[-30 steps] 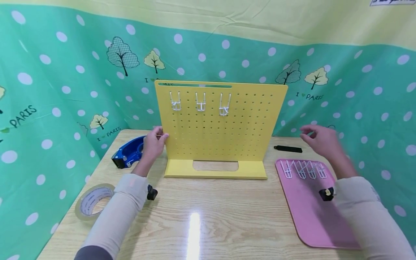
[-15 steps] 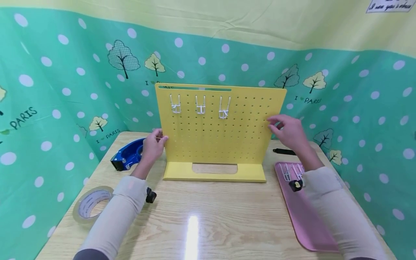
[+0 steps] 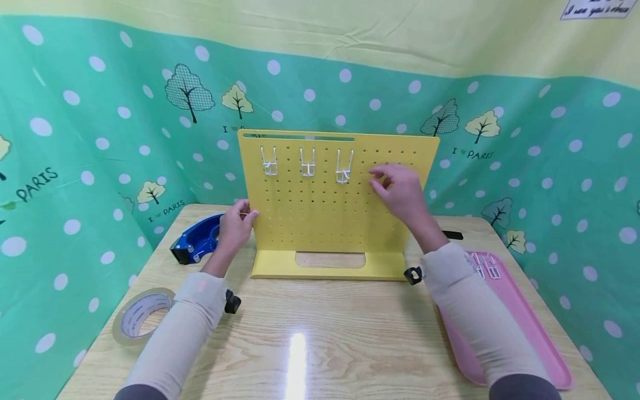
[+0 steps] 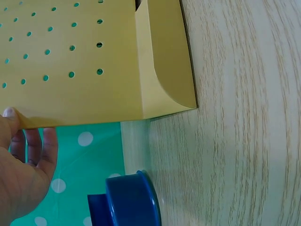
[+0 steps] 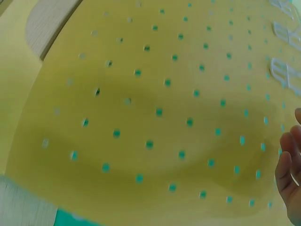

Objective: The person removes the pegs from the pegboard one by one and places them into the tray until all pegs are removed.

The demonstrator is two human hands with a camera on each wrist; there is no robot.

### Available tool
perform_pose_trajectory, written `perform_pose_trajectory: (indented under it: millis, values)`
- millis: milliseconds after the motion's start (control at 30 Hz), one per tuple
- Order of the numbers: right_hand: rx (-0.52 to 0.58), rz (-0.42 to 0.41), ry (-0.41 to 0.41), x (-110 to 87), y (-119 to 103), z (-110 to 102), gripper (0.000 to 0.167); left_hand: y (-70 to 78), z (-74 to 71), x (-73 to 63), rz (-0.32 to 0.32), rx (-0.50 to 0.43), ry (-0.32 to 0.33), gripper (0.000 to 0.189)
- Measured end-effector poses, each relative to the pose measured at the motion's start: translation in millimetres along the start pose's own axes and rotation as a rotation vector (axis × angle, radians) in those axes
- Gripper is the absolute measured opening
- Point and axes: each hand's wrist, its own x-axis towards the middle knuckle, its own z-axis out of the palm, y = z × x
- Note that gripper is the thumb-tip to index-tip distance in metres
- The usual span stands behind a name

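Note:
A yellow pegboard (image 3: 310, 222) stands upright on its base, with three white wire hooks (image 3: 343, 176) hung along its upper left part. My left hand (image 3: 236, 226) grips the board's left edge; in the left wrist view its thumb lies on the front face and the fingers reach behind. Just right of the third hook, my right hand (image 3: 402, 191) is in front of the board, fingers loosely bent. Nothing shows between its fingers, and in the right wrist view only part of the hand (image 5: 292, 174) appears at the right border.
A pink tray (image 3: 520, 322) with white wire hooks (image 3: 493, 268) lies at the right, partly hidden by the right sleeve. Behind it is a black strip (image 3: 453, 235). At left are a blue tape dispenser (image 3: 192, 244) and a tape roll (image 3: 122, 321).
My right hand has moved left from beyond the tray, past the board's right edge, to a spot beside the third hook. My left hand keeps its grip on the board.

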Motion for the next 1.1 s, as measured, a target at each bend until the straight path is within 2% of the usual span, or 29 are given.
perform_pose_trajectory:
  millis: [267,467,933,1100]
  values:
    - [-0.013,-0.061,0.047,12.0,-19,29,0.02,0.7,-0.8,-0.4,-0.004,-0.01,-0.005,0.026]
    - [-0.051,-0.076,0.112,15.9,-28,42,0.019,0.5,-0.5,-0.6,0.001,-0.006,-0.002,0.024]
    - [-0.048,-0.008,0.171,19.0,-34,52,0.013,1.2,-1.1,0.0,-0.013,-0.003,0.005,0.023]
    - [-0.044,-0.022,0.196,18.6,-33,54,0.012,-0.1,-0.6,-0.6,0.002,-0.002,0.002,0.024]
